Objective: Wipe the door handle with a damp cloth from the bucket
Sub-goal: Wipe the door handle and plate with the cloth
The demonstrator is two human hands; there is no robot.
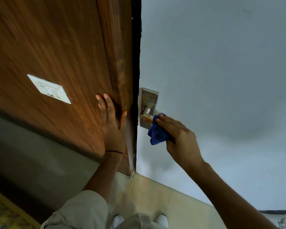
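A metal door handle (146,113) on a steel backplate (149,100) is fixed to the pale grey door (221,80) near its left edge. My right hand (178,136) holds a bunched blue cloth (157,131) pressed against the outer end of the handle's lever, which shows an orange-tan strip. My left hand (112,123) lies flat with fingers spread on the brown wooden panel (56,55) beside the door's edge, holding nothing. No bucket is in view.
A white switch plate (49,88) sits on the wooden panel to the left. A dark gap (136,63) runs between panel and door. Beige floor tiles (155,192) lie below, with my white shoes (162,220) at the bottom and a patterned mat (2,212) at bottom left.
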